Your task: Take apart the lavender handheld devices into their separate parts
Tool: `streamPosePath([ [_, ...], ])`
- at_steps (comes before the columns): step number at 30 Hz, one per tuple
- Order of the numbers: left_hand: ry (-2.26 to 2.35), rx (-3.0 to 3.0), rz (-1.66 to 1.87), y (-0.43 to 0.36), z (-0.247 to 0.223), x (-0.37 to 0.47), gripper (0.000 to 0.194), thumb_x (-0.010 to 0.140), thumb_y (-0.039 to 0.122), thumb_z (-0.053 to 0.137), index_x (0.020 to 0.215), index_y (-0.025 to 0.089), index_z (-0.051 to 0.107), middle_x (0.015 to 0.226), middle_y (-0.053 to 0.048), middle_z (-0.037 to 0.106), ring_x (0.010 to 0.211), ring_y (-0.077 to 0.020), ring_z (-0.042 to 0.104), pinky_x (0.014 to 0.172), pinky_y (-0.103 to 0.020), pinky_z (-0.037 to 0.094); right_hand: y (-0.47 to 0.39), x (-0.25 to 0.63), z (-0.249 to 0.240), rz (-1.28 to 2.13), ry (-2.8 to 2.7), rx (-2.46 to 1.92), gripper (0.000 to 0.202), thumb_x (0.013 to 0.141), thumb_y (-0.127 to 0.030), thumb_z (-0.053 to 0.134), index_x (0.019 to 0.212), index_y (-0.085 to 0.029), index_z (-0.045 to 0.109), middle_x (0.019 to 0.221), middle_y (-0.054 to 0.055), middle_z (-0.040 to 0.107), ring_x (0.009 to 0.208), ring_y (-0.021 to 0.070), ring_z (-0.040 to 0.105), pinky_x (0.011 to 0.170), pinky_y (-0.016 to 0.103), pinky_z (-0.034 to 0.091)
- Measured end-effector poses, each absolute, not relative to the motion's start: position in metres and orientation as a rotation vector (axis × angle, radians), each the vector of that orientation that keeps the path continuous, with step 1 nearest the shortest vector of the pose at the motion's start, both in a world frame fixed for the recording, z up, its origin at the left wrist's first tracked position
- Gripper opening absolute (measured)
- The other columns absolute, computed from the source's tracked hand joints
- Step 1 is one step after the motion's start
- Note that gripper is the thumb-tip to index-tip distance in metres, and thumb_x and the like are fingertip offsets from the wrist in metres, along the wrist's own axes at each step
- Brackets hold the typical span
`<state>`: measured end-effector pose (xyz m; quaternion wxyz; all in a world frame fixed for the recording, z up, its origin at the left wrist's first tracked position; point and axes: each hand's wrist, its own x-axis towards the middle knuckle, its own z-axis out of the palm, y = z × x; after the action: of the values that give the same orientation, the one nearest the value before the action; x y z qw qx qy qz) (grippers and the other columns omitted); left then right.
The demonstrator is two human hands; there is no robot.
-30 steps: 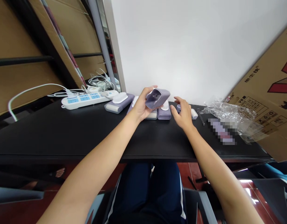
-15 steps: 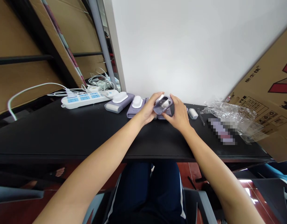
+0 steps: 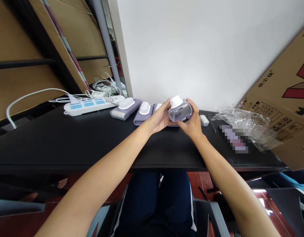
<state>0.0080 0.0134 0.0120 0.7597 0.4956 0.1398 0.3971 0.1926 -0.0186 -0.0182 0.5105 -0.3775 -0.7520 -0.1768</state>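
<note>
Both hands hold up a purple-grey plastic casing (image 3: 181,112) with a white ribbed knob (image 3: 176,101) on top and a smoky translucent face. My left hand (image 3: 160,119) grips its left end, fingers curled behind it. At the other end, my right hand (image 3: 192,120) has its thumb below and fingers over the top edge. Just left of my hands lie a purple unit with a white oval top (image 3: 143,112) and a similar one with a clear end (image 3: 126,108). More such units sit partly hidden behind my left hand.
On the black table (image 3: 97,141) a white power strip (image 3: 92,104) with cables lies to the left. Rightward are a small white cylinder (image 3: 204,120), a thin spring (image 3: 212,125), a blurred-out purple item (image 3: 233,139), clear plastic wrap (image 3: 243,118) and a leaning cardboard box (image 3: 277,105).
The casing has been turned in my hands: its hollow opening faced me before, and now the white knob is upright with the translucent face toward me. Both hands shifted slightly.
</note>
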Motion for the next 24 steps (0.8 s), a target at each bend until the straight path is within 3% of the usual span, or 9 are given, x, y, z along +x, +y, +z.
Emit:
streamPosePath([
  [4, 0.302, 1.019, 1.128, 0.015, 0.013, 0.009, 0.053, 0.091, 0.050, 0.080, 0.134, 0.022, 0.066, 0.112, -0.008, 0.078, 0.091, -0.0206, 0.076, 0.080, -0.031, 0.063, -0.022, 0.192, -0.015, -0.248, -1.790, -0.991, 0.081, 0.094, -0.037, 0.068, 0.164, -0.031, 0.027, 0.168, 0.015, 0.046, 0.154, 0.0350, 0.050, 0.122, 0.060, 0.049],
  [7, 0.410, 1.002, 1.371, 0.018, 0.015, 0.008, 0.067, 0.082, 0.042, 0.091, 0.140, 0.026, 0.062, 0.112, -0.004, 0.075, 0.088, -0.0164, 0.073, 0.079, -0.029, 0.061, -0.020, 0.194, -0.014, 0.028, -1.739, -1.095, 0.072, 0.093, -0.035, 0.065, 0.160, -0.029, 0.040, 0.162, 0.015, 0.054, 0.140, 0.0333, 0.061, 0.112, 0.055, 0.055],
  [11, 0.527, 1.122, 1.557, 0.030, 0.008, 0.009, 0.081, 0.083, 0.058, 0.088, 0.152, 0.032, 0.055, 0.119, -0.006, 0.070, 0.106, -0.0211, 0.073, 0.086, -0.034, 0.062, -0.014, 0.197, -0.015, 0.369, -1.433, -1.209, 0.051, 0.102, -0.056, 0.052, 0.143, -0.027, 0.057, 0.121, 0.010, 0.075, 0.099, 0.0243, 0.073, 0.087, 0.042, 0.062],
  [13, 0.570, 1.266, 1.680, 0.038, 0.001, 0.009, 0.089, 0.082, 0.067, 0.085, 0.157, 0.033, 0.050, 0.131, -0.009, 0.065, 0.115, -0.0232, 0.071, 0.090, -0.035, 0.062, -0.013, 0.196, -0.015, 0.513, -1.361, -1.205, 0.056, 0.102, -0.070, 0.044, 0.132, -0.026, 0.063, 0.103, 0.006, 0.074, 0.087, 0.0208, 0.072, 0.075, 0.035, 0.060],
  [15, 0.599, 1.518, 1.791, 0.041, -0.005, 0.008, 0.092, 0.083, 0.074, 0.080, 0.159, 0.032, 0.049, 0.141, -0.013, 0.060, 0.120, -0.0249, 0.070, 0.094, -0.036, 0.062, -0.015, 0.192, -0.013, 0.676, -1.361, -1.164, 0.066, 0.098, -0.081, 0.044, 0.130, -0.027, 0.064, 0.103, 0.005, 0.073, 0.082, 0.0190, 0.072, 0.066, 0.031, 0.058],
  [19, 0.597, 2.124, 1.892, 0.026, -0.007, 0.006, 0.071, 0.098, 0.063, 0.067, 0.159, 0.030, 0.050, 0.147, -0.014, 0.058, 0.133, -0.0276, 0.064, 0.100, -0.039, 0.062, -0.024, 0.181, -0.007, 1.010, -1.379, -0.991, 0.079, 0.092, -0.088, 0.046, 0.148, -0.033, 0.053, 0.130, 0.008, 0.072, 0.094, 0.0223, 0.075, 0.068, 0.035, 0.063],
  [22, 0.558, 2.357, 1.988, 0.010, -0.003, 0.006, 0.059, 0.102, 0.043, 0.067, 0.158, 0.029, 0.050, 0.144, -0.012, 0.062, 0.135, -0.0272, 0.063, 0.108, -0.042, 0.059, -0.030, 0.178, -0.004, 1.093, -1.425, -0.824, 0.082, 0.092, -0.088, 0.047, 0.157, -0.038, 0.044, 0.145, 0.006, 0.067, 0.114, 0.0264, 0.073, 0.087, 0.044, 0.067],
  [24, 0.533, 2.419, 1.974, 0.004, -0.002, 0.006, 0.063, 0.099, 0.034, 0.070, 0.158, 0.027, 0.048, 0.144, -0.013, 0.063, 0.135, -0.0275, 0.064, 0.111, -0.044, 0.058, -0.033, 0.178, -0.004, 1.049, -1.460, -0.774, 0.085, 0.091, -0.086, 0.054, 0.160, -0.039, 0.040, 0.154, 0.006, 0.062, 0.128, 0.0289, 0.068, 0.102, 0.050, 0.064],
])
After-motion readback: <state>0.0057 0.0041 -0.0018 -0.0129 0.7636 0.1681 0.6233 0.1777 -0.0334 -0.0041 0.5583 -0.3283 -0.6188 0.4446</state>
